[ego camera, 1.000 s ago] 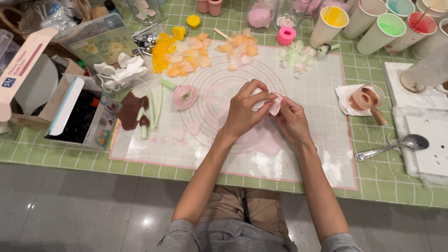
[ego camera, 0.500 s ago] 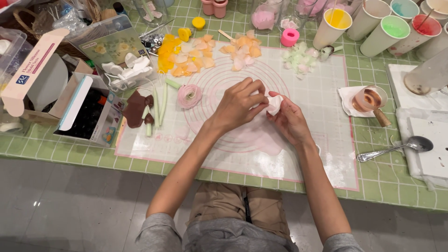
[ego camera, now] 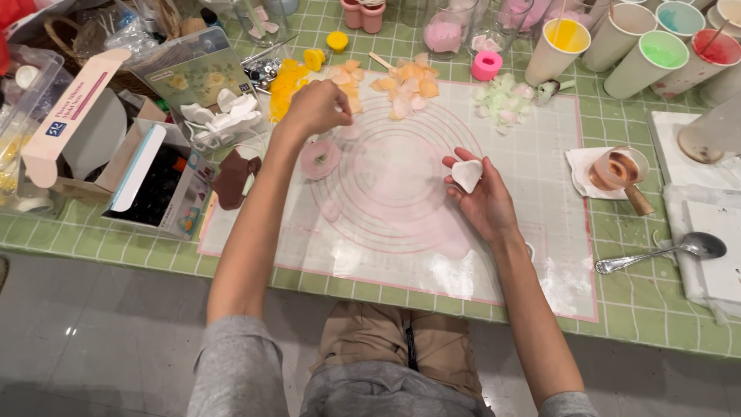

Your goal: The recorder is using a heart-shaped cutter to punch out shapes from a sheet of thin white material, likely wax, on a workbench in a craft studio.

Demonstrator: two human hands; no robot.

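Observation:
My left hand point(ego camera: 315, 108) reaches to the far left part of the white silicone mat point(ego camera: 532, 185) with pink rings. Its fingers curl over pale pink petals point(ego camera: 343, 81) beside a heap of yellow petals point(ego camera: 289, 77); a grip is hidden. My right hand point(ego camera: 480, 202) lies palm up over the mat's middle and holds a white petal-shaped piece point(ego camera: 467, 174) in its fingers. A finished pink flower point(ego camera: 319, 158) lies on the mat just under my left wrist. Peach petals point(ego camera: 405, 81) and pale green petals point(ego camera: 502, 96) lie along the far edge.
Paper cups of coloured paste point(ego camera: 644, 50) stand at the back right, with a small pink cup point(ego camera: 486, 66). A clear cup with a wooden tool point(ego camera: 617, 170) sits on a napkin, and a spoon point(ego camera: 664, 251) lies right. Open boxes point(ego camera: 154, 177), white moulds point(ego camera: 220, 116) and brown pieces point(ego camera: 231, 177) crowd the left.
My hands were together over the mat's middle working the white piece. Now my left hand has moved away to the far-left petals, and my right hand holds the piece alone.

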